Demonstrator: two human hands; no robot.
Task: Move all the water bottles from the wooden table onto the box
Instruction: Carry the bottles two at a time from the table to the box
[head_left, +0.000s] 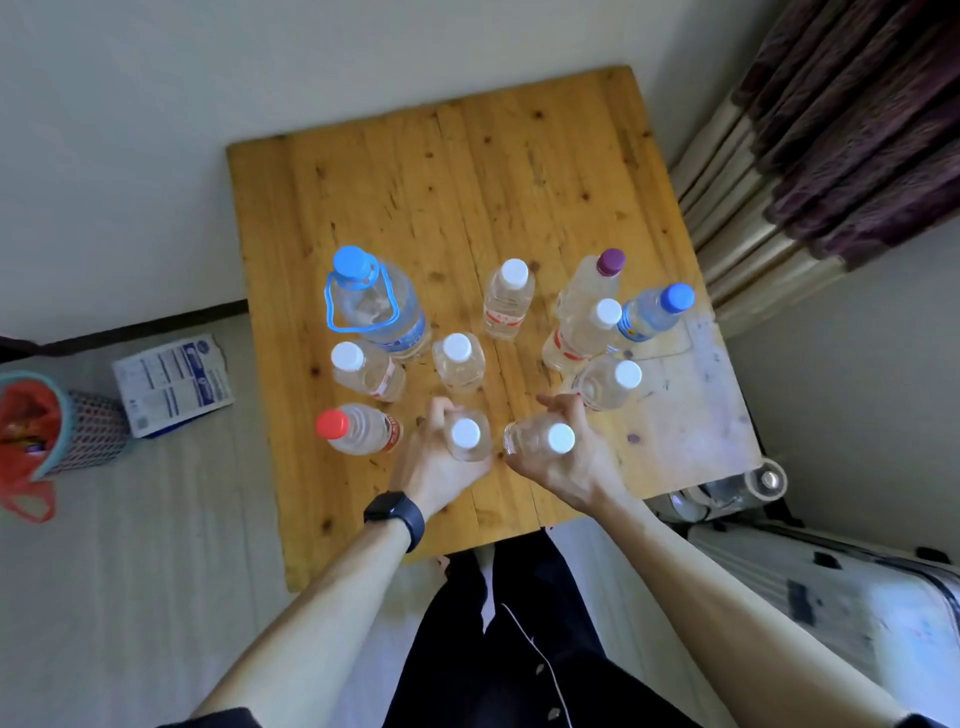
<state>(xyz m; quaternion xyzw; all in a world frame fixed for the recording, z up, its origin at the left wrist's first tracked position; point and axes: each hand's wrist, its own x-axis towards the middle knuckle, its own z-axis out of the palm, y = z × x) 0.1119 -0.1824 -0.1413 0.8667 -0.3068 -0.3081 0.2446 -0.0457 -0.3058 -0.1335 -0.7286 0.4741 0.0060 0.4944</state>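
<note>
The wooden table (467, 171) is standing against a pale wall; a dark patterned curtain (831, 130) is hanging beyond the table's far right corner; a printed packet (174, 384) is lying on the floor to the table's left, and a basket (88, 431) lined with a red bag is sitting further left of the table; a white case (831, 587) is lying off the table's near right corner.

All the water bottles are crowding the table's near half: a large blue-capped bottle (374, 301) with a loop handle toward the table's left side, a red-capped bottle (358, 428) near the table's left edge, a purple-capped bottle (597, 280) and a small blue-capped bottle (654, 312) toward the table's right side, with white-capped ones standing between them.

The left hand (434, 462) is curling its fingers closely round a white-capped bottle (467, 439) above the table's near middle; the right hand (566, 467) is wrapping its fingers round a second white-capped bottle (545, 439) just beside it; both bottles are probably still resting on the table, though the hands are hiding their bases.

Both forearms are reaching forward over the table's near edge, bare, with the hands nearly meeting; a black smartwatch (397, 514) is sitting on the left wrist.
</note>
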